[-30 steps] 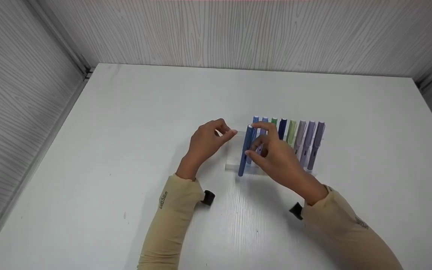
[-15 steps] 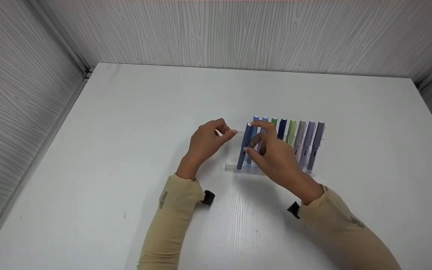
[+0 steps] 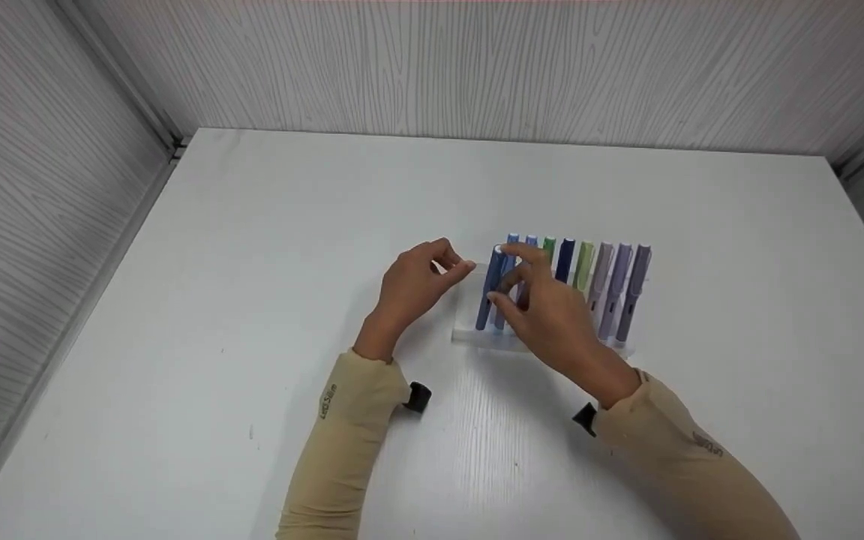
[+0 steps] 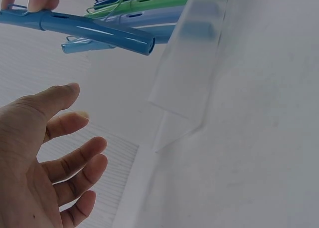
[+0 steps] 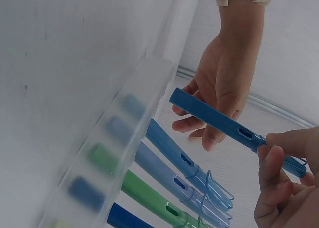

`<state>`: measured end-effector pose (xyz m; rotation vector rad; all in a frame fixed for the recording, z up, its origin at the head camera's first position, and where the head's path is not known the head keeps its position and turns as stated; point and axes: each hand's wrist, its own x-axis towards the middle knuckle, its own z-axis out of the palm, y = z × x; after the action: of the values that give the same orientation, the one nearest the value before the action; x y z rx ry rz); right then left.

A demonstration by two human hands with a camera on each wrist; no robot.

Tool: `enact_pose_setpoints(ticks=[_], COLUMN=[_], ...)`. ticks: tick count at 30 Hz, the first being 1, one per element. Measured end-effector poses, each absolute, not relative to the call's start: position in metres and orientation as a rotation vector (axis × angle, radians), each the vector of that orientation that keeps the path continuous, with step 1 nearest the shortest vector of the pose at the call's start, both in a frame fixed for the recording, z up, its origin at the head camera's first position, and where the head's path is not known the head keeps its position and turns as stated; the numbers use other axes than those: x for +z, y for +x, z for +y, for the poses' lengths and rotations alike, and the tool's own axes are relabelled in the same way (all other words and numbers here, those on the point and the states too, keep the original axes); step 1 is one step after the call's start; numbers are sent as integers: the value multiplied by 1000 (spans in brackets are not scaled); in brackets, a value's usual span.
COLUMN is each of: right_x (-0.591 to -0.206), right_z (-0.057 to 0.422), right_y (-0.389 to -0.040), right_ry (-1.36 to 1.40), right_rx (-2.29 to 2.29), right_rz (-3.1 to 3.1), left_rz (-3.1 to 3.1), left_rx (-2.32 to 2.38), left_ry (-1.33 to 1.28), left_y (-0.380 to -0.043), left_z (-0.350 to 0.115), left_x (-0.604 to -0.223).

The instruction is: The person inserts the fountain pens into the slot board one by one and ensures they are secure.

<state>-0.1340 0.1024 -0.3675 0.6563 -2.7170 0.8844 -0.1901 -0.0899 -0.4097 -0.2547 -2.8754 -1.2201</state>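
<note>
A blue pen [image 3: 486,300] is pinched between the thumb and fingers of my right hand [image 3: 558,315], nearly upright with its cap end up. In the right wrist view the pen [image 5: 214,119] is apart from the frosted clear pen stand [image 5: 152,71], its lower end near the stand's end. Several pens stand in a row in the stand, among them a lighter blue pen [image 5: 172,150] and a green pen [image 5: 149,190]. My left hand [image 3: 415,283] hovers by the stand's left end, fingers loosely bent; in the left wrist view it holds nothing [image 4: 50,153].
Lavender and grey-purple pens [image 3: 632,292] fill the right end of the stand. A white table [image 3: 252,262] lies all around, with wood-patterned panels [image 3: 477,67] behind and at the sides. Black bands [image 3: 417,397] project from both sleeves.
My right hand has moved slightly left with the blue pen, and the pen's lower end has shifted from in front of the stand to over it. The left hand has stayed still.
</note>
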Motion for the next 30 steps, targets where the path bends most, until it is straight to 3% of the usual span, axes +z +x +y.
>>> enact_pose_setpoints(ticks=[30], right_x=[-383], right_z=[101], right_y=[-146], right_ry=[652], right_rx=[834], right_rz=[-2720], left_rz=[-2872], left_rx=[-1246], left_ry=[-250], left_y=[-191], left_z=[-91], left_x=[-410])
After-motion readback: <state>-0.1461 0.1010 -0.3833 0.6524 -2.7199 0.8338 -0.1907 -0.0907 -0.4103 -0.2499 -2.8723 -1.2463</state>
